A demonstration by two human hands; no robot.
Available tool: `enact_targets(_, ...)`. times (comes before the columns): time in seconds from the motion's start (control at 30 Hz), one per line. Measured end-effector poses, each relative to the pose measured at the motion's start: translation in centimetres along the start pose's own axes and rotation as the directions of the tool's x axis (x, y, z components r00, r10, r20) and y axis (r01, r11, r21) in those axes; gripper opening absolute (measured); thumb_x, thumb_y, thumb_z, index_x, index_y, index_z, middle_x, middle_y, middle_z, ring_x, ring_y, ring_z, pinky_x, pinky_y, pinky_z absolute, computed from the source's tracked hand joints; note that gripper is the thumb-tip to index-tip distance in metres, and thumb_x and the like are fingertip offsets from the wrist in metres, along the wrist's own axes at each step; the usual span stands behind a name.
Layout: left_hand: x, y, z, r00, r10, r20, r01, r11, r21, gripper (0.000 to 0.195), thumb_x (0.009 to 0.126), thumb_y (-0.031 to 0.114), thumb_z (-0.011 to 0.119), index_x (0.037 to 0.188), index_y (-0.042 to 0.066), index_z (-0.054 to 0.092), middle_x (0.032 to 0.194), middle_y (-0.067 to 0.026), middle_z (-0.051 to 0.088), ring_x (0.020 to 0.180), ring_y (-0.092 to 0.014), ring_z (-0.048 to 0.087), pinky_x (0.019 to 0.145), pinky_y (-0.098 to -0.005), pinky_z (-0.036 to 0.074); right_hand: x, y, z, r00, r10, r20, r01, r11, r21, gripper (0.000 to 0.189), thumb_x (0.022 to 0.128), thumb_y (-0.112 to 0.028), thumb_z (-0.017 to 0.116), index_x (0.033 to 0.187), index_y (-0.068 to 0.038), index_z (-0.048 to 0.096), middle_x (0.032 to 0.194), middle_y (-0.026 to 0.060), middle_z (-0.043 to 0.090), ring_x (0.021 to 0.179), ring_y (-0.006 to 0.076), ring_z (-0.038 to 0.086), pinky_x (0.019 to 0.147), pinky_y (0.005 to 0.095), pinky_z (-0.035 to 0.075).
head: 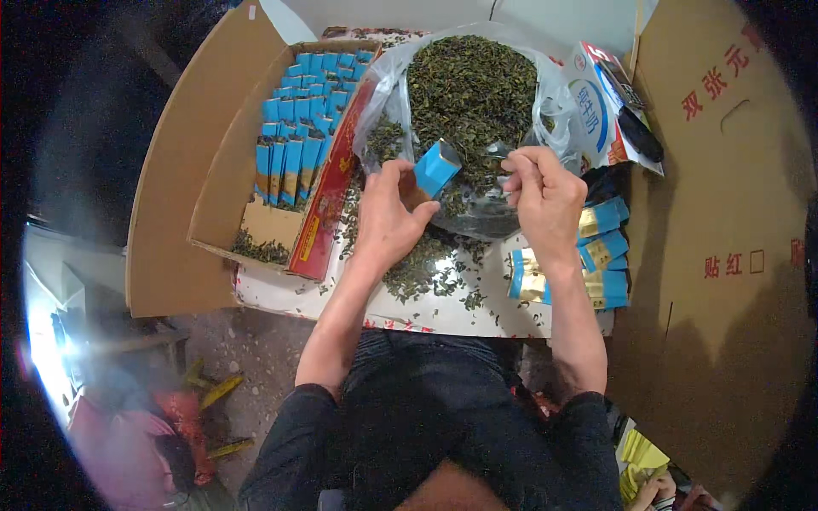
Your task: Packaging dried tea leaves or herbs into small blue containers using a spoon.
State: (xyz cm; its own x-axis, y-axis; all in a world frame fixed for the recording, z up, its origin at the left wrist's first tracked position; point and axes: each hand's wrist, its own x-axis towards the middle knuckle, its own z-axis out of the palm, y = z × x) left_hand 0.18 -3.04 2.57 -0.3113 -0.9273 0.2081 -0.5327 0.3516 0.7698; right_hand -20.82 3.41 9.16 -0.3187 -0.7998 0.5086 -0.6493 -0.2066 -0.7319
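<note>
My left hand grips a small blue and gold packet, its mouth tilted up beside the loose tea leaves. Fingers of my right hand are closed on a small metal scoop over the leaves; its handle is mostly hidden. Dried tea leaves are heaped in a clear plastic bag between and beyond my hands. At the left, a cardboard box with a red side holds rows of upright blue packets. Flat blue and gold packets lie in a pile by my right forearm.
Spilled leaves lie on the white table top. A milk carton panel with a dark device on it leans at the back right. Large cardboard walls flank the table. Part of another person's hand shows at the bottom right.
</note>
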Motion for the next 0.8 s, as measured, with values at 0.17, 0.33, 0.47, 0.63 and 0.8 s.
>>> enact_targets(0.17,0.0,0.5,-0.1,1.0,0.02,0.008,-0.019,1.0,-0.019,0.065,0.078,0.018,0.09,0.131,0.002,0.057,0.118,-0.0219,0.068,0.11,-0.038,0.066,0.098,-0.0471,0.052,0.0,-0.9,-0.4,0.999,-0.027,0.022,0.028,0.999,-0.026,0.011,0.104,-0.005,0.064,0.098,0.001,0.072,0.08,0.0067,0.077,0.061,0.0087,0.067,0.053,0.0247,0.052)
enact_targets(0.33,0.1,0.3,0.8,0.998,0.054,-0.019,-0.055,0.997,-0.05,0.059,0.076,0.014,0.088,0.126,0.0,0.058,0.107,-0.0198,0.07,0.103,-0.039,0.064,0.092,-0.0497,0.052,-0.1,-0.9,-0.8,0.977,-0.185,0.11,0.201,0.965,-0.167,0.007,0.1,0.0,0.064,0.099,0.0,0.07,0.079,0.0094,0.074,0.062,0.0155,0.071,0.056,0.0294,0.055)
enact_targets(0.47,0.1,-0.2,1.1,0.997,0.075,-0.013,-0.075,0.996,-0.039,0.062,0.076,0.015,0.089,0.127,0.001,0.058,0.109,-0.0205,0.069,0.103,-0.039,0.065,0.092,-0.0495,0.052,0.0,-1.5,-1.0,0.947,-0.287,0.146,0.315,0.919,-0.236,0.012,0.094,0.006,0.063,0.102,-0.001,0.069,0.084,0.0125,0.075,0.065,0.0226,0.074,0.059,0.0344,0.057)
enact_targets(0.63,0.0,0.1,1.1,0.996,0.081,-0.038,-0.08,0.997,0.019,0.063,0.076,0.017,0.089,0.129,0.003,0.057,0.109,-0.0208,0.068,0.103,-0.039,0.066,0.091,-0.0491,0.052,0.2,-1.6,-0.9,0.903,-0.349,0.252,0.416,0.855,-0.308,0.016,0.089,0.009,0.063,0.1,-0.001,0.068,0.086,0.0161,0.072,0.071,0.0321,0.073,0.064,0.041,0.058)
enact_targets(0.8,0.0,-0.6,1.6,0.994,0.099,-0.051,-0.1,0.995,-0.003,0.063,0.077,0.015,0.089,0.13,0.004,0.056,0.103,-0.0192,0.07,0.101,-0.039,0.066,0.09,-0.05,0.052,0.3,-2.2,-1.1,0.88,-0.376,0.289,0.465,0.807,-0.364,0.015,0.087,0.009,0.063,0.097,-0.002,0.066,0.085,0.017,0.07,0.075,0.0366,0.071,0.064,0.044,0.057)
